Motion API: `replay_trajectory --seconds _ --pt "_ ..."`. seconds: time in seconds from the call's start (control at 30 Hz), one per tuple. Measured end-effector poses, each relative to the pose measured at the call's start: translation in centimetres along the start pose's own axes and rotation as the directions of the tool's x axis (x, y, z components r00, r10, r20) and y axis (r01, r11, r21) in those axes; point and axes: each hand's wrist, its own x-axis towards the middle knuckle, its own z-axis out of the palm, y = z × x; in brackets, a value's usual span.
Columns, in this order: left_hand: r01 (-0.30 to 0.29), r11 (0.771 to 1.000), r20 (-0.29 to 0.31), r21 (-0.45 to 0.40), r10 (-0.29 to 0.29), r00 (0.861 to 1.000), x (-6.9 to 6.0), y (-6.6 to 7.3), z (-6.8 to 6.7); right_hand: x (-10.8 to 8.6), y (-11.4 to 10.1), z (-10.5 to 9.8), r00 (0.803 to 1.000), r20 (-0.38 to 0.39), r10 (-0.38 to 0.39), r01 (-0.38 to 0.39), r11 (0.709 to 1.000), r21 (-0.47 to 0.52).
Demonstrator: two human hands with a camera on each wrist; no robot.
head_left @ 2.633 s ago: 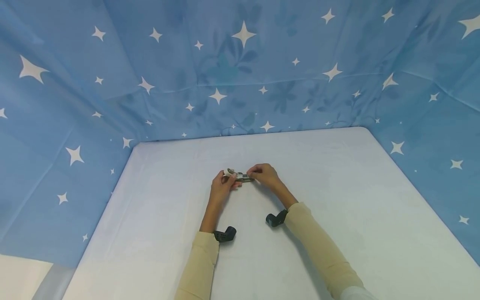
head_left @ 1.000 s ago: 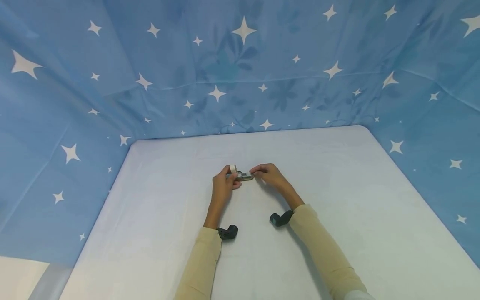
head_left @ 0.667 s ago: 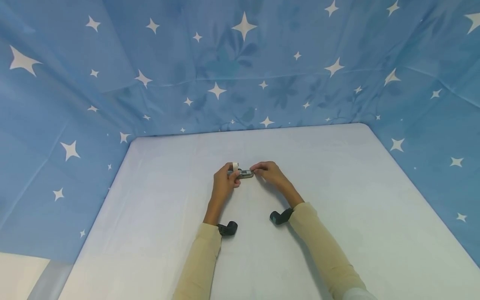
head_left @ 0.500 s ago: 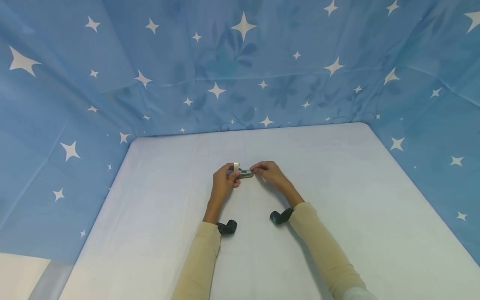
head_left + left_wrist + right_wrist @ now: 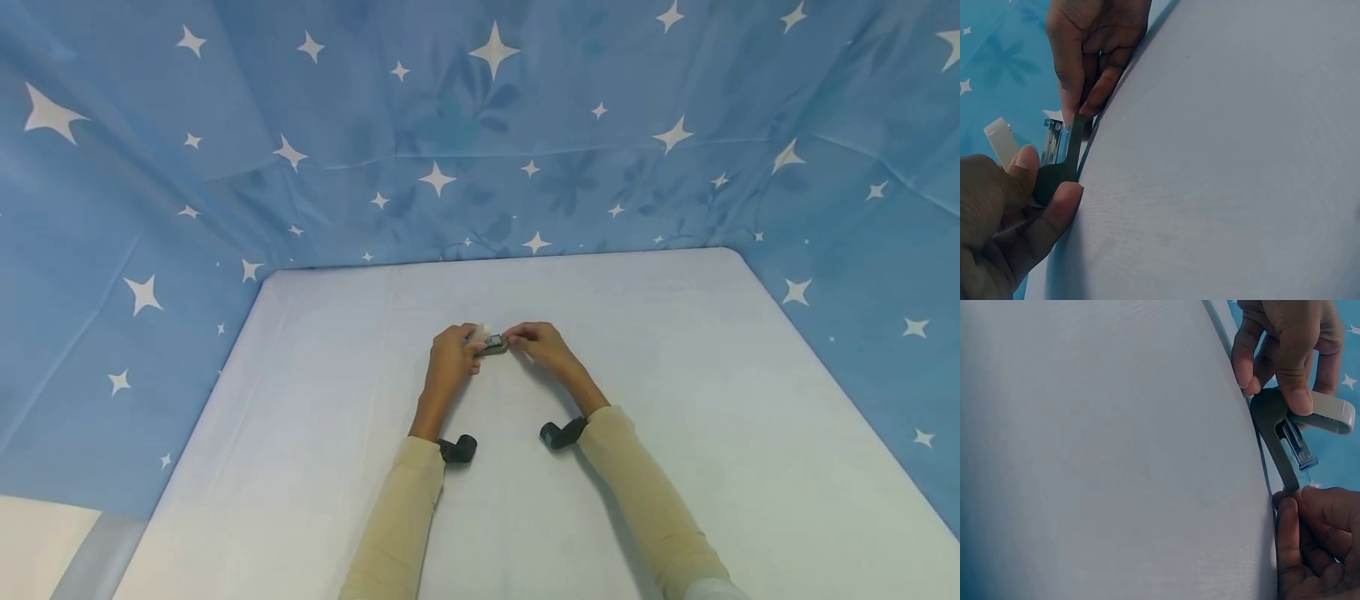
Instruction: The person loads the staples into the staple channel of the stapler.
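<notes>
A small stapler, dark grey-green below with a cream top arm (image 5: 1332, 412), is held up near the middle of the table. Its arm is swung away from the base (image 5: 1270, 428), baring the metal staple magazine (image 5: 1297, 447) between them. My left hand (image 5: 447, 360) grips the stapler at its hinge end, thumb on one side and fingers on the other. At the far tip of the base, my right hand (image 5: 545, 347) pinches with thumb and fingertips, best seen in the right wrist view. Whether staples sit in the magazine is too small to tell.
A white cloth-covered table (image 5: 675, 375) spreads under both arms. Blue curtains (image 5: 337, 125) with white stars close off the back and sides. Each wrist carries a black camera (image 5: 459, 450).
The cream arm has swung from lying out to the left to standing up beside my left fingers. My right hand has slid outward to the base's tip, and the stapler is turned slightly.
</notes>
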Motion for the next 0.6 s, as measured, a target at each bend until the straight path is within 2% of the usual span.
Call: replay_trajectory --seconds 0.37,0.6 --pt "-0.056 0.986 -0.005 0.156 0.058 0.998 -0.05 0.4 0.11 -0.12 0.15 0.28 0.999 -0.013 -0.033 0.033 0.999 -0.003" --pt "-0.072 0.984 -0.009 0.163 0.074 0.997 -0.09 0.23 0.27 -0.05 0.15 0.29 0.999 -0.025 -0.021 0.021 1.0 -0.011"
